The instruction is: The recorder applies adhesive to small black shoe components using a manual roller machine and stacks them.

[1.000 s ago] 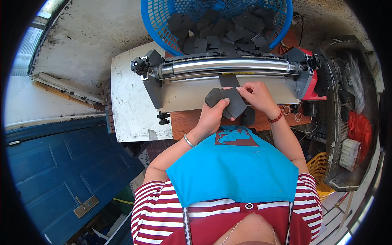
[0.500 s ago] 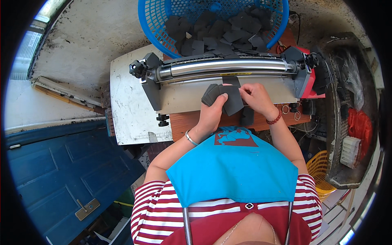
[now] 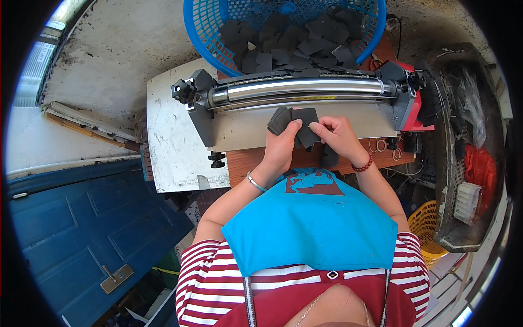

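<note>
Gripping a small stack of dark grey foam pieces (image 3: 287, 121), the left hand (image 3: 282, 147) closes around them with its thumb pressed on top, just in front of the roller machine (image 3: 299, 92). The right hand (image 3: 339, 137) pinches the edge of the topmost piece (image 3: 306, 126) between thumb and fingertips, fingers curled. Both hands sit over the machine's grey feed plate (image 3: 245, 129), below the shiny steel roller (image 3: 305, 87). Beyond the roller, a blue plastic basket (image 3: 210, 27) holds many more dark pieces (image 3: 297, 41). A blue apron (image 3: 310, 220) covers the person's lap, and a yellow basket (image 3: 422, 226) stands at the right.
</note>
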The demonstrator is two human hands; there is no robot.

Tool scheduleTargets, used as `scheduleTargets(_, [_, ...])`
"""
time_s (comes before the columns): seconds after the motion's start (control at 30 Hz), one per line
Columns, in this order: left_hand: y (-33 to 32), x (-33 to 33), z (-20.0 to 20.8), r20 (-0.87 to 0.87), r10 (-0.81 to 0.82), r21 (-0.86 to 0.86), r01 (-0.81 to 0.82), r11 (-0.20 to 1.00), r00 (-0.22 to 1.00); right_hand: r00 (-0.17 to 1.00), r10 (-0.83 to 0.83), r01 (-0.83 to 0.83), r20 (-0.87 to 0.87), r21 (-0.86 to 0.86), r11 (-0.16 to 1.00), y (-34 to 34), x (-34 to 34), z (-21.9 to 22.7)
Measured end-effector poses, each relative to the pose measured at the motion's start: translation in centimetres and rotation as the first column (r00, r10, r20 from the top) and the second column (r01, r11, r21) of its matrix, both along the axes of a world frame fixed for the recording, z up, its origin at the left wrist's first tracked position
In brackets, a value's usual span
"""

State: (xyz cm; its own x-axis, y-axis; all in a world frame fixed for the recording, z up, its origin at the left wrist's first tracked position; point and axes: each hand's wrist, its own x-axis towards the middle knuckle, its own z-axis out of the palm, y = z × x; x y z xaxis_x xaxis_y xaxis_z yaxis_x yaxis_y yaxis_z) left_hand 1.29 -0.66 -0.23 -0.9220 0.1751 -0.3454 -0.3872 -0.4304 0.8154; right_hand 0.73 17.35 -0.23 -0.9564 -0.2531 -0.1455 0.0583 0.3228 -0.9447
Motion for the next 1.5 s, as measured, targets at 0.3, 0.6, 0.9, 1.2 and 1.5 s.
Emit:
scheduleTargets(0.3, [-0.8, -0.7, 0.0, -0.053, -0.014, -0.042, 0.012, 0.999, 0.999, 0.996, 0.033, -0.073, 0.088, 0.508, 0.858, 1.0, -4.0, 0.4])
scheduleTargets(0.6, [0.2, -0.8, -0.1, -0.045, -0.07, -0.023, 0.069, 0.997, 0.996, 0.996, 0.04, -0.032, -0.08, 0.103, 0.994, -0.4, -1.3, 0.0])
scheduleTargets(0.9, [0.6, -0.9, 0.8, -0.044, -0.102, 0.004, 0.103, 0.995, 0.994, 0.997, 0.068, -0.062, 0.035, -0.152, 0.986, -1.0, -0.2, 0.6])
scheduleTargets(1.2, [-1.2, -1.4, 1.1, 0.025, -0.232, 0.311, 0.213, 0.926, 0.972, 0.844, 0.326, 0.173, 0.425, -0.792, 0.585, 0.6, -0.4, 0.0])
scheduleTargets(1.5, [-0.8, -1.1, 0.3, -0.109, -0.144, 0.03, 0.148, 0.988, 0.984, 0.985, -0.035, 0.054, 0.167, -0.114, 0.992, 1.4, -0.6, 0.2])
